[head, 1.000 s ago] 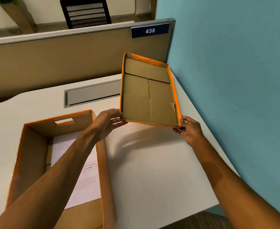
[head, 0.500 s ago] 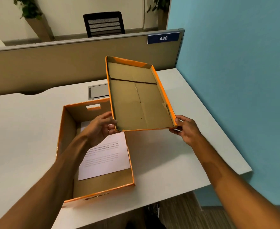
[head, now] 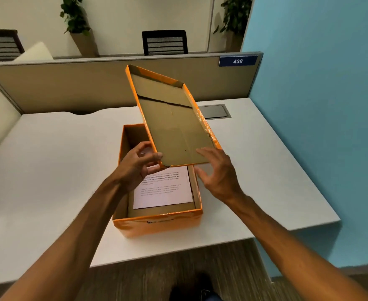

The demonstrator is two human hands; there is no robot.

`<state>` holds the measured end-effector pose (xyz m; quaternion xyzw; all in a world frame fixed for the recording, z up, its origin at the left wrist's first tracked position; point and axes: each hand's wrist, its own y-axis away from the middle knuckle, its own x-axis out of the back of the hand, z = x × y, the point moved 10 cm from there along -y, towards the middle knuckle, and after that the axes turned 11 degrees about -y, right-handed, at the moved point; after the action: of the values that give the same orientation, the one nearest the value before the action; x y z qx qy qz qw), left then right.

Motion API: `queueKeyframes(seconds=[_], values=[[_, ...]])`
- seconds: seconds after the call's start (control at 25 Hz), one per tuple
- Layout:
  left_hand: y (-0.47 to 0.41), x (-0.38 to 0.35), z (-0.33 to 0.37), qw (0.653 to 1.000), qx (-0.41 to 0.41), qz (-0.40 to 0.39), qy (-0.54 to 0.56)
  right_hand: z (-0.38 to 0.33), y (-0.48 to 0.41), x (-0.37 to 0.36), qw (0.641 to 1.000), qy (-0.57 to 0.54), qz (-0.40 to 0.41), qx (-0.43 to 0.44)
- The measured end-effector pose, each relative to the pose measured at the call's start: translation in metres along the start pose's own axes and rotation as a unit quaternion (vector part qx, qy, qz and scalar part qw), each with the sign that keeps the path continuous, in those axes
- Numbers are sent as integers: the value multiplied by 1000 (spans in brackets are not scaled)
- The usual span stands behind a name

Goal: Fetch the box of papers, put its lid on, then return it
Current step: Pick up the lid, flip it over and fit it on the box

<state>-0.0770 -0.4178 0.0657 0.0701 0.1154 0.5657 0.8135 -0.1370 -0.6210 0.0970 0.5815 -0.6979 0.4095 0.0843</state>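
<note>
While the orange box (head: 157, 222) sits open near the bench's (head: 48, 161) front edge, its lid (head: 174, 129) hangs tilted above it, underside up.

Printed papers (head: 163, 190) lie inside the box. The left hand (head: 138, 168) has a closed grip on the lid's near left corner; the right hand (head: 219, 173), fingers spread, rests at the near right edge without clasping it.

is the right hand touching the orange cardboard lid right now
Cannot tell. In the head view the right hand is spread open at the orange cardboard lid's near corner, fingers overlapping its edge; no contact or gap shows plainly.
</note>
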Motion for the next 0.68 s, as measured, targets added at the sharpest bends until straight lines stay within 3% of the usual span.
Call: queueKeyframes(seconds=[0.32,0.68], values=[[46,-17,25,993,-41,87,62,-72,1,-21,992,-10,41,119],[77,-54,52,983,-90,161,10,-94,7,29,977,-109,115,142]])
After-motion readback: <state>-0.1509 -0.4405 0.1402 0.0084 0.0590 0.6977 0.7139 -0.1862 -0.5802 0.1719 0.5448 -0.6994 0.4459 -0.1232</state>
